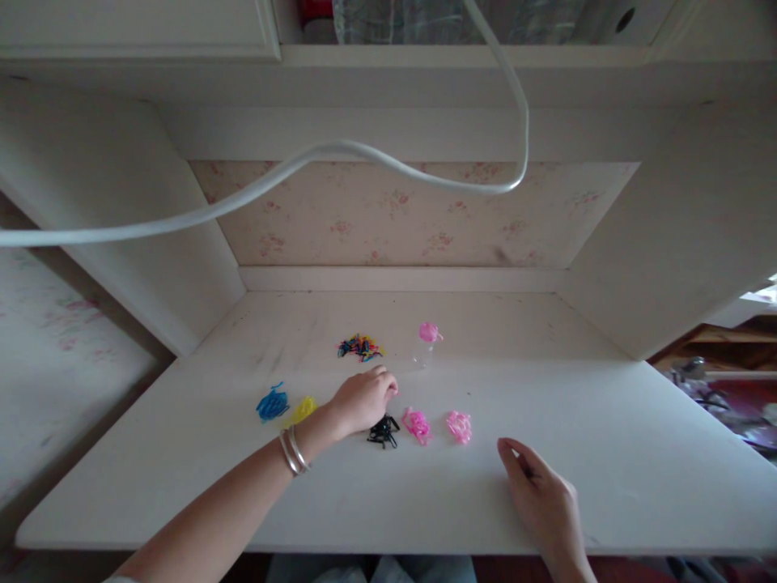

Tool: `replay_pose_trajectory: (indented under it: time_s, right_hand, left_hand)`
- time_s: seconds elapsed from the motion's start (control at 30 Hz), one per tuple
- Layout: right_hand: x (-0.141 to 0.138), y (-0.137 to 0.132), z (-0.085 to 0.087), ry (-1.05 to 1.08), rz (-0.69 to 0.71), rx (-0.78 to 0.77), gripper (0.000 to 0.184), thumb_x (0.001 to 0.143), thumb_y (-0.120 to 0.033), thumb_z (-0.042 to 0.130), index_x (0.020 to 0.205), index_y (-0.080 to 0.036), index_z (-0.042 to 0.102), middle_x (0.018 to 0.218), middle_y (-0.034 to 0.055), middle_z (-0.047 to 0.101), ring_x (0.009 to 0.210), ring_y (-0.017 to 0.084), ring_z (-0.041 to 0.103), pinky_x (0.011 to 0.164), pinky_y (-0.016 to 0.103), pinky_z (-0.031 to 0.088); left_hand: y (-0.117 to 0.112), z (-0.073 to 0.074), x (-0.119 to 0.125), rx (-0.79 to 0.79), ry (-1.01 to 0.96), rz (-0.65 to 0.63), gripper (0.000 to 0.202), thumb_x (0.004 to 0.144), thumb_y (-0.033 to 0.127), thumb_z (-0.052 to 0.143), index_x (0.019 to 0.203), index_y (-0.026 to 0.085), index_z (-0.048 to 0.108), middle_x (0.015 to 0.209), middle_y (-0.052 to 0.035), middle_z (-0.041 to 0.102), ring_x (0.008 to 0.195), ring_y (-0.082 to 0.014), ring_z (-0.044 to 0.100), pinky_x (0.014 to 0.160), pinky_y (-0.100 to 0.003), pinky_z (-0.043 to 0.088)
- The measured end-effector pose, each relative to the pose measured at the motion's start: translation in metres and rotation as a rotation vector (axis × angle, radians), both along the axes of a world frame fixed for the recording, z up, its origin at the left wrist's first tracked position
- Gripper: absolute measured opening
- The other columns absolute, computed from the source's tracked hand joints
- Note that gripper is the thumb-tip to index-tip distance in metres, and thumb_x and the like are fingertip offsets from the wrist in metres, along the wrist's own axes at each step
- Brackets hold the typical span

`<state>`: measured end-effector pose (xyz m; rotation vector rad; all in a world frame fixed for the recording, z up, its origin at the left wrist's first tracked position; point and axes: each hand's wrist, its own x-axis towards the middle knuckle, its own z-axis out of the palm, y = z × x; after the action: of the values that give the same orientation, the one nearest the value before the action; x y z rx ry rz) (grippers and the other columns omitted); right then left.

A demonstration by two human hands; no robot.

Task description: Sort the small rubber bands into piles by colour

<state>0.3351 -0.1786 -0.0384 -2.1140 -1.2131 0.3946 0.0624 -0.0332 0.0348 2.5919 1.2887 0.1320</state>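
My left hand (pixel 367 397) is over the desk with its fingers pinched together; anything between them is too small or hidden to make out. It hovers at the upper edge of a black pile of small elastic bands (pixel 383 433), partly covering it. To its left are a yellow pile (pixel 302 410), half behind my wrist, and a blue pile (pixel 273 404). A hot-pink pile (pixel 417 426) and a light-pink pile (pixel 460 427) lie to the right. My right hand (pixel 543 498) rests near the front edge, thumb and forefinger closed together; what they hold, if anything, is hidden.
A mixed-colour pile (pixel 360 347) lies farther back. Beside it stands a small clear container (pixel 423 351) with a pink top (pixel 428 332). The white desk (pixel 607 453) has side panels and a shelf above. A white cable (pixel 364 151) hangs across the view.
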Motion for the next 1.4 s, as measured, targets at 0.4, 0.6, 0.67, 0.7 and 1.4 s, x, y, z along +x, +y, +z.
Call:
replay_pose_trajectory:
  time_s: [0.4,0.6,0.67,0.7,1.4]
  right_hand:
    - [0.001,0.000,-0.003,-0.021,-0.013,0.002,0.051,0.080,-0.062,0.044,0.091,-0.021,0.071,0.057,-0.0013,0.061,0.055,0.012,0.057,0.055,0.018,0.041]
    - [0.004,0.002,-0.005,0.021,-0.037,-0.013,0.050,0.078,-0.063,0.045,0.090,-0.022,0.071,0.056,-0.0029,0.059,0.054,0.011,0.055,0.055,0.017,0.040]
    - [0.004,0.002,-0.004,0.022,-0.036,-0.018,0.050,0.078,-0.063,0.045,0.090,-0.022,0.071,0.056,-0.0028,0.059,0.054,0.011,0.055,0.054,0.017,0.040]
    - [0.004,0.002,-0.003,0.021,-0.036,-0.021,0.051,0.077,-0.063,0.045,0.089,-0.022,0.071,0.055,-0.0028,0.059,0.053,0.011,0.055,0.053,0.017,0.040]
    - [-0.071,0.077,0.071,0.131,0.419,-0.059,0.045,0.082,-0.056,0.046,0.095,-0.019,0.069,0.058,-0.0023,0.058,0.049,0.010,0.047,0.046,0.019,0.035]
  left_hand:
    - [-0.024,-0.002,0.040,-0.039,-0.073,-0.178,0.022,0.082,0.017,0.048,0.086,0.024,0.068,0.087,-0.0020,0.065,0.070,-0.0145,0.063,0.063,-0.024,0.046]
    - [-0.017,0.013,0.012,-0.005,-0.279,-0.046,0.026,0.091,0.026,0.041,0.095,0.024,0.067,0.092,-0.0013,0.065,0.084,-0.0133,0.061,0.076,-0.023,0.046]
    - [-0.022,0.017,-0.005,0.008,-0.422,0.046,0.025,0.090,0.027,0.043,0.093,0.022,0.067,0.088,-0.0018,0.066,0.083,-0.0129,0.061,0.075,-0.022,0.046]
    - [-0.027,0.017,-0.015,0.014,-0.484,0.092,0.025,0.090,0.028,0.043,0.091,0.021,0.067,0.087,-0.0020,0.066,0.082,-0.0127,0.061,0.075,-0.022,0.047]
    - [-0.103,-0.054,-0.175,-0.003,-0.736,0.929,0.043,0.081,0.053,0.050,0.102,0.020,0.067,0.093,-0.0041,0.072,0.069,-0.0161,0.067,0.060,-0.022,0.054]
